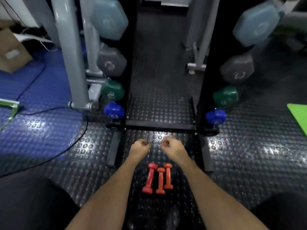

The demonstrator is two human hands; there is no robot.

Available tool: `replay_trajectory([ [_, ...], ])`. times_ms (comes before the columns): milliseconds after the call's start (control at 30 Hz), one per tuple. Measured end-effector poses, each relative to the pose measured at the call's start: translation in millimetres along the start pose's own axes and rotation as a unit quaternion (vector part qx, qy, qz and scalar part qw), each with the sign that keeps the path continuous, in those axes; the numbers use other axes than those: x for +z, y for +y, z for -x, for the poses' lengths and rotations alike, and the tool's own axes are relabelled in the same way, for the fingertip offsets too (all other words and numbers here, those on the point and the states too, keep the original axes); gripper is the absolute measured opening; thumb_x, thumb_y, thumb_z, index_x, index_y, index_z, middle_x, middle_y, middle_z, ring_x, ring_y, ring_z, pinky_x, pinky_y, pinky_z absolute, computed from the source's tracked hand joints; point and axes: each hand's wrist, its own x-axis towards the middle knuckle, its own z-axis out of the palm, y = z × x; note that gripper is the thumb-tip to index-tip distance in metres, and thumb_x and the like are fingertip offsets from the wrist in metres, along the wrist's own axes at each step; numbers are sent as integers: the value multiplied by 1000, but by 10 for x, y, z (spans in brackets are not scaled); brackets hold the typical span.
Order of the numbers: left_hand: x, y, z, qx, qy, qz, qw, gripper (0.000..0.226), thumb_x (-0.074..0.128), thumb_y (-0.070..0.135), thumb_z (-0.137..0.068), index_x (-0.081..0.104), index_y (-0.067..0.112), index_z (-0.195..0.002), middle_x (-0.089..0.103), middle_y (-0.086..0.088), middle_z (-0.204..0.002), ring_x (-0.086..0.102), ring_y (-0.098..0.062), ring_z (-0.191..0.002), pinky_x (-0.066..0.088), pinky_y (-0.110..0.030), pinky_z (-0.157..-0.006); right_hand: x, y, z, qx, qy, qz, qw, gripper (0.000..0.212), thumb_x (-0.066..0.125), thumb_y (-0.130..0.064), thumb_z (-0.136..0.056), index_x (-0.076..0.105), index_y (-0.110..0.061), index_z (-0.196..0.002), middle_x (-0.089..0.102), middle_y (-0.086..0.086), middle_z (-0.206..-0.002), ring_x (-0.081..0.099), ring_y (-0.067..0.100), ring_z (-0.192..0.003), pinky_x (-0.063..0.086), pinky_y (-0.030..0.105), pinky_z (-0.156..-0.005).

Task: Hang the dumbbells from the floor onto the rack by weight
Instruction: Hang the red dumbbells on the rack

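Observation:
Three small dumbbells lie side by side on the studded floor between my forearms: a red one (150,178) on the left and two orange ones (160,180) (168,176). Beyond them, my left hand (139,147) and my right hand (171,146) hover just in front of the black rack (159,125), fingers curled, holding nothing. The rack carries dumbbells whose ends stick out on both sides: pale blue (108,20), grey (111,63), green (113,92) and dark blue (114,110) from top to bottom.
Grey machine posts (73,60) stand left of the rack, with a black cable (66,146) curving over the floor. A blue mat (29,90) and cardboard box (11,53) lie far left. A green mat (298,117) shows at the right edge. My knees fill both lower corners.

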Motion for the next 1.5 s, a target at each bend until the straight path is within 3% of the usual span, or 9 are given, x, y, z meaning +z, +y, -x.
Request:
replay_trajectory([
  [467,847,-888,-579,-30,-124,-130,983,35,73,31,-79,72,23,-113,73,-5,-110,69,-24,-102,56,-35,-93,1172,929,-346,86,-112,83,986,28,61,-20,-85,69,-29,-110,72,1,-108,68,24,-102,56,39,-90],
  [633,1107,-1030,-742,-7,-143,-189,972,53,70,39,-62,72,25,-113,66,-16,-115,65,-32,-105,54,-37,-98,1197,1003,-339,80,-74,68,992,40,59,-10,-78,69,-26,-114,67,4,-117,65,25,-107,54,41,-95],
  [733,1039,-928,-739,-12,-131,-203,970,45,89,23,-62,75,16,-104,74,-12,-105,72,-27,-95,59,-35,-88,1142,1013,-370,88,-31,54,994,43,56,-6,-82,68,-26,-118,66,-1,-121,65,22,-108,54,41,-96],
  [833,903,-834,-723,-7,-141,-209,968,40,84,7,-67,74,15,-106,74,-6,-95,72,-24,-87,61,-34,-80,1087,1016,-387,87,-9,40,995,39,55,-6,-87,69,-24,-118,65,-5,-122,65,17,-107,55,39,-97],
  [1000,575,-649,-633,-10,-164,-282,945,34,87,26,-68,69,21,-96,71,-2,-92,70,-20,-81,61,-36,-78,993,926,-407,100,-45,-15,994,28,59,-10,-91,71,-20,-114,70,-5,-107,71,15,-93,61,39,-88],
  [1233,-89,-376,-410,-72,-168,-128,975,22,83,16,-79,73,-2,-84,69,-10,-58,65,-18,-44,50,-24,-42,671,432,-340,59,-148,9,987,25,66,-28,-98,71,-26,-122,70,-7,-119,65,7,-98,51,27,-88],
  [1333,-414,-142,-256,-61,-112,-17,992,17,81,13,-79,70,3,-72,64,-9,-52,57,-14,-39,44,-22,-40,502,133,-304,45,-105,9,993,30,65,-33,-99,68,-28,-128,72,-5,-121,64,8,-93,50,25,-85],
  [1433,-650,169,-35,-34,-78,103,991,17,79,11,-81,70,-3,-83,63,-14,-64,57,-17,-43,45,-22,-42,289,-201,-307,70,-24,-31,997,37,68,-33,-97,64,-25,-133,72,-2,-106,65,10,-76,50,22,-67],
  [1500,-761,361,85,-13,-63,172,983,18,79,11,-81,70,-3,-87,63,-13,-69,60,-17,-50,52,-27,-48,77,-418,-337,75,25,-72,994,42,72,-31,-94,64,-23,-135,70,-4,-100,69,11,-76,56,24,-70],
])
